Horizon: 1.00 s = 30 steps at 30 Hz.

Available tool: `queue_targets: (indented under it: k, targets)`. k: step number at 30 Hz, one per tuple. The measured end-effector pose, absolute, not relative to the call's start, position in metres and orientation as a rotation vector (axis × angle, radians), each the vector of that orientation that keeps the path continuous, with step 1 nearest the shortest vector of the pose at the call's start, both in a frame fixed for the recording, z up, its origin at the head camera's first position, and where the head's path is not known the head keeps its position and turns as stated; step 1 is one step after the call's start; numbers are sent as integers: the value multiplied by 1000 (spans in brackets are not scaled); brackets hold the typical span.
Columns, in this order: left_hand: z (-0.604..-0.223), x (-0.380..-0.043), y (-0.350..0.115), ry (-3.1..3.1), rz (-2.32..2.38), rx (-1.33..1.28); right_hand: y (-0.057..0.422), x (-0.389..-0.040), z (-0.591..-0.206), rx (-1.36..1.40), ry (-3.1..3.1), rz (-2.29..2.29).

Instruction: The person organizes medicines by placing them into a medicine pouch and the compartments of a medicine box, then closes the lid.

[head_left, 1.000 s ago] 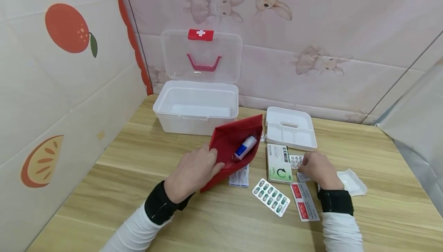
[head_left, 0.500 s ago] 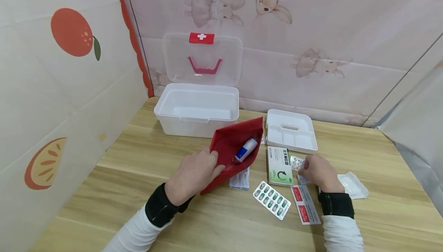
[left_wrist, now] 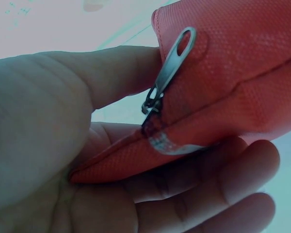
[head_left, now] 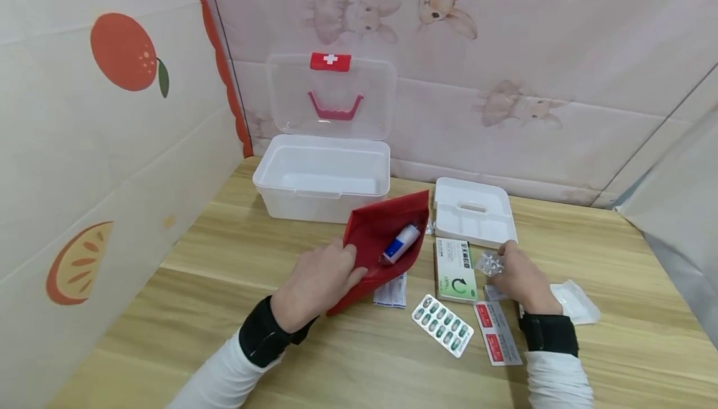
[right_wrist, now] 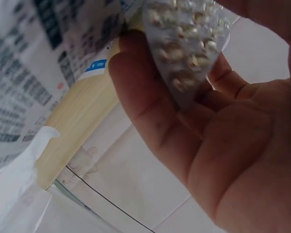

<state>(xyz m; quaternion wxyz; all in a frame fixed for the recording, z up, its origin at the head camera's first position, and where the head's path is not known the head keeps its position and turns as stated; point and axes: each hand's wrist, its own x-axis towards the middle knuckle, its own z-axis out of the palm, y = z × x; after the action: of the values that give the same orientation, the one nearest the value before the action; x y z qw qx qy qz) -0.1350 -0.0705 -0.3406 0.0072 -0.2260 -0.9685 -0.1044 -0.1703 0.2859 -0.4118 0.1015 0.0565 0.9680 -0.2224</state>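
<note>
My left hand (head_left: 314,281) grips the near left edge of a red zip pouch (head_left: 364,228) and holds its mouth wide. Inside the pouch lies a small white and blue bottle (head_left: 401,244). The left wrist view shows the metal zipper pull (left_wrist: 172,63) beside the thumb, with the fingers underneath. My right hand (head_left: 524,278) pinches a silvery blister pack (right_wrist: 184,43), tilted up beside a green and white medicine box (head_left: 455,270). Nearer me lie a blister pack of green capsules (head_left: 443,325) and a red and white packet (head_left: 497,334).
A white first-aid box (head_left: 322,200) stands at the back with its clear lid (head_left: 370,94) raised. To its right is a white compartment tray (head_left: 477,229). A printed packet (head_left: 391,292) lies partly under the pouch, and a white packet (head_left: 574,303) lies past the right hand.
My right hand has taken the silvery blister pack, which lay flat beside the medicine box, and tilted it up. The left hand keeps its grip on the pouch.
</note>
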Motion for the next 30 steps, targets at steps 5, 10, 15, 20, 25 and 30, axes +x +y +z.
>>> queue_targets:
  k: [5, 10, 15, 20, 25, 30]
  targets:
    - [-339, -136, -68, -3023, -322, -713, 290, -170, -412, 92, 2893, -661]
    - [-339, -136, -67, -3030, -310, -707, 288, -169, -409, 59, 2942, -632]
    - [-339, -136, -68, -3037, -324, -702, 287, -168, -406, 51, 2979, -598]
    - [-339, -135, -69, -3029, -315, -703, 287, -168, -404, 47, 2997, -585]
    - [-340, -135, -69, -2996, -281, -721, 286, -168, -403, 55, 3034, -590]
    - [-341, -134, -70, -2978, -270, -737, 283, -168, -401, 63, 3075, -632]
